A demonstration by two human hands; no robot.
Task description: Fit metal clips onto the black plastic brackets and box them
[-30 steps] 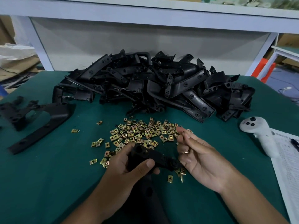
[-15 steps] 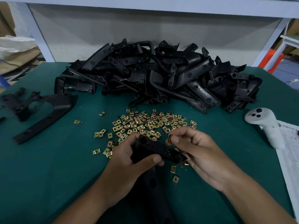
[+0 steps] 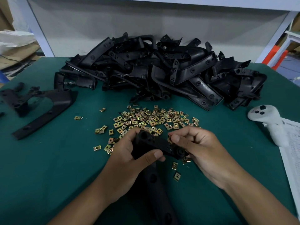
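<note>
My left hand (image 3: 129,153) grips the upper end of a black plastic bracket (image 3: 155,143), whose long arm runs down toward me between my forearms. My right hand (image 3: 199,150) pinches a small brass-coloured metal clip (image 3: 169,138) between thumb and forefinger, right at the bracket's top edge near its right end. A loose scatter of metal clips (image 3: 151,119) lies on the green table just beyond my hands. A big heap of black brackets (image 3: 162,73) fills the far middle of the table.
Two more black brackets (image 3: 42,108) lie apart at the left. A white handheld controller (image 3: 267,120) rests at the right beside a printed paper sheet (image 3: 292,151). The green table (image 3: 48,168) ends at a white frame at the back.
My right hand has brought the clip from the pile down to the bracket's top edge. My left hand has kept its grip on the bracket.
</note>
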